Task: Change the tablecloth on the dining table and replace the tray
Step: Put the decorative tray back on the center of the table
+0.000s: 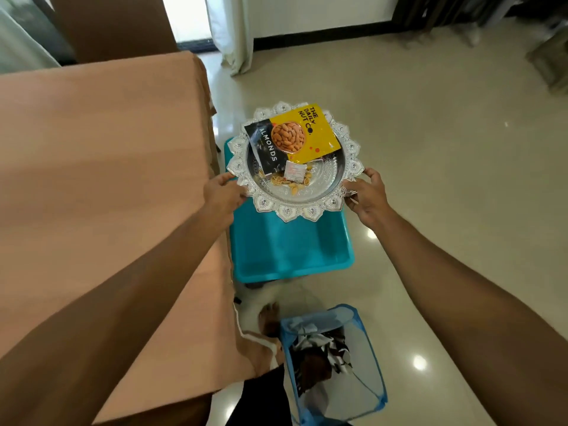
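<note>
Now, head view: looking down along both arms.
Tablecloth: peach tablecloth [101, 167] covers the tabletop to its right edge, so the change looks done (the bundle in the mesh basket [365, 392] is likely the old one).
Tray: silver tray [299, 212], bearing an almond packet [292, 136] and shells [295, 184], beside the table's right edge, over a blue tub [289, 247].
Left hand [222, 192]: grips the tray's left rim.
Right hand [367, 195]: grips its right rim.
Remaining: setting the tray on the tabletop — not yet done.
</note>
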Available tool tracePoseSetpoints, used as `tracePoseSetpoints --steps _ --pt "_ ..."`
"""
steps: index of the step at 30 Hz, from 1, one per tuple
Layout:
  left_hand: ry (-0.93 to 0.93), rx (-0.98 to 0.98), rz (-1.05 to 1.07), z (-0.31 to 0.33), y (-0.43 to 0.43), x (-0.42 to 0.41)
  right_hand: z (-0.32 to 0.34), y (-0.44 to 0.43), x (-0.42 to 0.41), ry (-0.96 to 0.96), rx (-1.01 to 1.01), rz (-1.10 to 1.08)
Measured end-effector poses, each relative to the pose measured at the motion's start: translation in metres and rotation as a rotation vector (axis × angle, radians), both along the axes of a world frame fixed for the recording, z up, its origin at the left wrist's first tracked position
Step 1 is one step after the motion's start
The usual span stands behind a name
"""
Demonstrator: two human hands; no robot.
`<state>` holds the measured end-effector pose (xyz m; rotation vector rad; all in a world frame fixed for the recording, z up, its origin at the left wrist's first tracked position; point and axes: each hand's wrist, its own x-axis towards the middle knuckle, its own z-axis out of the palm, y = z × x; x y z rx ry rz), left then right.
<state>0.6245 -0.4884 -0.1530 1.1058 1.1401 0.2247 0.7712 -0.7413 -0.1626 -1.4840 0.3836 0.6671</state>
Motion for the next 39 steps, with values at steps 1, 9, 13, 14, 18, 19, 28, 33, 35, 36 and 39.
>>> tracePoseSetpoints --steps 1,9,13,14,18,19,28,33,35,36,39 --pt "-0.034 0.015 0.002 0.015 -0.007 -0.013 0.016 -0.008 -0.01 -0.027 0.021 0.009" --pt "-0.214 0.108 0.011 0.108 -0.046 -0.119 0.1 -0.04 -0.082 -0.141 0.149 0.084" --pt "-0.256 0.129 0.083 0.148 -0.053 -0.194 0.13 -0.029 -0.128 -0.188 0.164 0.213" --pt "-0.257 0.137 0.096 0.156 -0.052 -0.213 0.134 -0.023 -0.141 -0.199 0.161 0.254" --pt "-0.264 0.165 0.187 0.175 -0.039 -0.295 0.155 0.013 -0.197 -0.243 0.15 0.394" --pt "-0.263 0.17 0.204 0.177 -0.032 -0.318 0.16 0.025 -0.214 -0.255 0.152 0.426" --pt "-0.236 0.168 0.373 0.167 0.063 -0.527 0.175 0.157 -0.399 -0.294 0.138 0.616" --pt "-0.183 0.226 0.374 0.159 0.137 -0.653 0.159 0.237 -0.513 -0.291 0.1 0.744" --pt "-0.124 0.254 0.375 0.16 0.167 -0.702 0.158 0.271 -0.56 -0.299 0.098 0.79" --pt "-0.115 0.268 0.361 0.16 0.177 -0.713 0.161 0.279 -0.572 -0.298 0.097 0.784" --pt "-0.086 0.282 0.345 0.169 0.215 -0.748 0.158 0.314 -0.608 -0.293 0.104 0.762"
